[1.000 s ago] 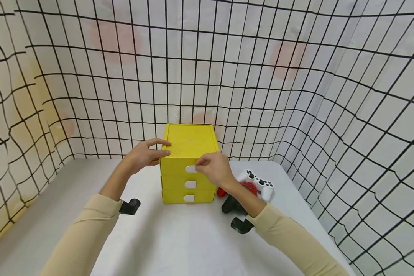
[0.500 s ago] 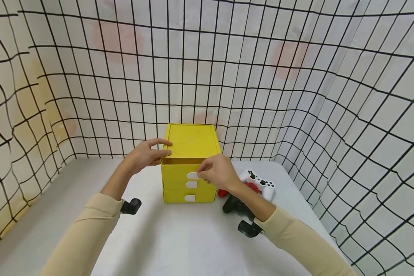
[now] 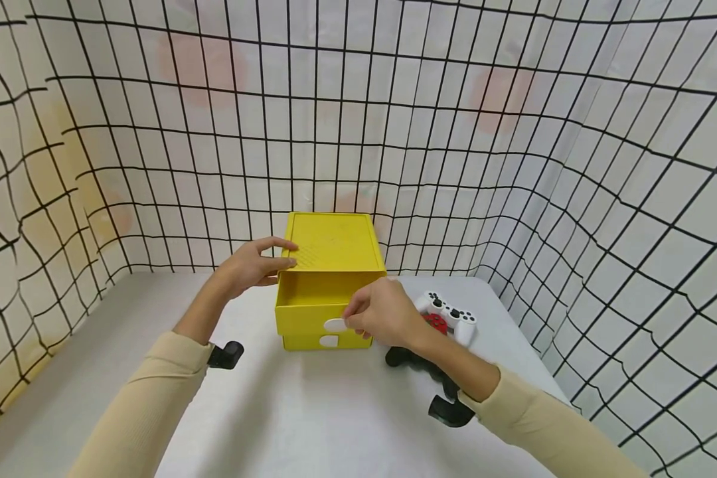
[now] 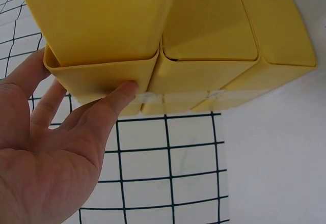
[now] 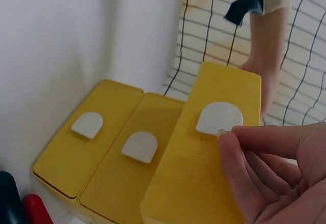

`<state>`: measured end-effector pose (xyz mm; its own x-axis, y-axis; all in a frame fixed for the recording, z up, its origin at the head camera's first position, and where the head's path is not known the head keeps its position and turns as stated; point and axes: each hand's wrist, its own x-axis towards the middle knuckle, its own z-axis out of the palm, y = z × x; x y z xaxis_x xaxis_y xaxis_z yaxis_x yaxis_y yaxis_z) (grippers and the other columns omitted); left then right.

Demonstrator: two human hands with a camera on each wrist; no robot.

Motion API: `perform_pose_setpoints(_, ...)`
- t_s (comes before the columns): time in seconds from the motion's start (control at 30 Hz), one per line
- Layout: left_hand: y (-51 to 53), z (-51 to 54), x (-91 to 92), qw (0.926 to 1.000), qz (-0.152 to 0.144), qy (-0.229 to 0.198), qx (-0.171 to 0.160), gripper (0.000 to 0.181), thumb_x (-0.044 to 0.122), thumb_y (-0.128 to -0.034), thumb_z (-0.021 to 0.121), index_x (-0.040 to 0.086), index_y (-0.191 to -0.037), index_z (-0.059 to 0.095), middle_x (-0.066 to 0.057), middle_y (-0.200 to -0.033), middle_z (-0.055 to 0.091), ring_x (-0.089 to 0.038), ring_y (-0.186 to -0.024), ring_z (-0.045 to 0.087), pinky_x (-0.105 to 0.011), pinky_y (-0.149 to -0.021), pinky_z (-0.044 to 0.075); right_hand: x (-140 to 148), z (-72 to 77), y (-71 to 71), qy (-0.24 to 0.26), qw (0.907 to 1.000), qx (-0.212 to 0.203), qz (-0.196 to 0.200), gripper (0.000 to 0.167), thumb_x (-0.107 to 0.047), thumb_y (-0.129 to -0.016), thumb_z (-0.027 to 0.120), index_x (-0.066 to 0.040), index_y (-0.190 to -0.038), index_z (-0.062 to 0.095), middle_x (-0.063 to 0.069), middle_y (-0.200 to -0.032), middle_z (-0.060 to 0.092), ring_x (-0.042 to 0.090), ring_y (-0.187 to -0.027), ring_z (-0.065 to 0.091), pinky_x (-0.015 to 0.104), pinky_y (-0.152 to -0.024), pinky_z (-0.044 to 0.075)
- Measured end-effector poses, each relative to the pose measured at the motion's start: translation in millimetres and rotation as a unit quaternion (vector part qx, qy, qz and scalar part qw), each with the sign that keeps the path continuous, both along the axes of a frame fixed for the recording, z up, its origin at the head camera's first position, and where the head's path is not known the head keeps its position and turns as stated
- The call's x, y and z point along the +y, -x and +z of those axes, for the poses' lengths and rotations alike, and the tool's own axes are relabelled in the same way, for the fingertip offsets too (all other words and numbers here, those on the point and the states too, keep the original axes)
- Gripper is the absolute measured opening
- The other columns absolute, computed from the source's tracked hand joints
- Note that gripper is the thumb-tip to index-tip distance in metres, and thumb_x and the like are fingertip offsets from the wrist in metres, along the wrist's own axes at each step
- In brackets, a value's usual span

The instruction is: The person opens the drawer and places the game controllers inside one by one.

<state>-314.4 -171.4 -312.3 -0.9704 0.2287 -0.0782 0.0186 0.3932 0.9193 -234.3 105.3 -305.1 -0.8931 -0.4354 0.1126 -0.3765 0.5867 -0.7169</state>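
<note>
A yellow drawer box (image 3: 334, 240) stands on the table with its top drawer (image 3: 299, 317) pulled partway out; the part of the inside that shows holds nothing visible. My right hand (image 3: 388, 312) pinches the white tab (image 3: 335, 324) of that drawer between thumb and fingers, as the right wrist view also shows at the tab (image 5: 220, 118). My left hand (image 3: 247, 271) steadies the box's upper left side, fingers on the top edge; in the left wrist view the thumb of the hand (image 4: 56, 147) presses the side wall (image 4: 107, 79). Two lower drawers (image 5: 86, 147) are closed.
Right of the box lie a white controller (image 3: 451, 312), a red one (image 3: 435, 322) and a black one (image 3: 415, 362), partly behind my right hand and forearm. Black netting (image 3: 346, 119) over white cloth surrounds the white table (image 3: 334, 418) at the back and sides.
The top drawer, closed a second ago, has slid out toward me. My right hand has come nearer and lower with its tab, while my left hand has stayed on the box.
</note>
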Motion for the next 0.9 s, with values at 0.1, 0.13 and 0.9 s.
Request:
perform_pose_setpoints(0.1,-0.5,0.6,-0.1,1.0,-0.001,0.0,-0.002,0.048,0.026,-0.0998,0.067,0.016,-0.145,0.053,-0.016,-0.145,0.053,-0.035,-0.132,0.054,-0.048,-0.11,0.048,1.4,0.3,-9.0,0.003,0.9999,-0.007,0.013,0.006,-0.003,-0.086,0.075,-0.004,-0.08,0.077,0.003,-0.067,0.071,0.019,-0.055,0.065,0.031,-0.055,0.06)
perform_pose_setpoints(0.13,-0.6,0.8,-0.2,1.0,-0.001,0.001,-0.001,0.048,0.026,-0.0999,0.067,0.016,-0.145,0.053,-0.016,-0.145,0.053,-0.035,-0.133,0.054,-0.048,-0.11,0.048,1.9,0.1,-11.6,0.005,0.9998,-0.009,0.019,0.007,-0.002,-0.086,0.075,-0.003,-0.08,0.077,0.004,-0.067,0.071,0.018,-0.054,0.065,0.033,-0.055,0.06)
perform_pose_setpoints(0.9,0.3,1.0,-0.9,1.0,-0.003,0.005,-0.005,0.05,0.027,-0.0994,0.067,0.017,-0.145,0.052,-0.016,-0.148,0.05,-0.035,-0.133,0.055,-0.049,-0.111,0.047,11.9,9.1,-24.8,-0.036,0.9949,-0.055,0.076,0.005,-0.01,-0.089,0.075,-0.007,-0.09,0.079,0.002,-0.071,0.072,0.019,-0.058,0.067,0.031,-0.055,0.06)
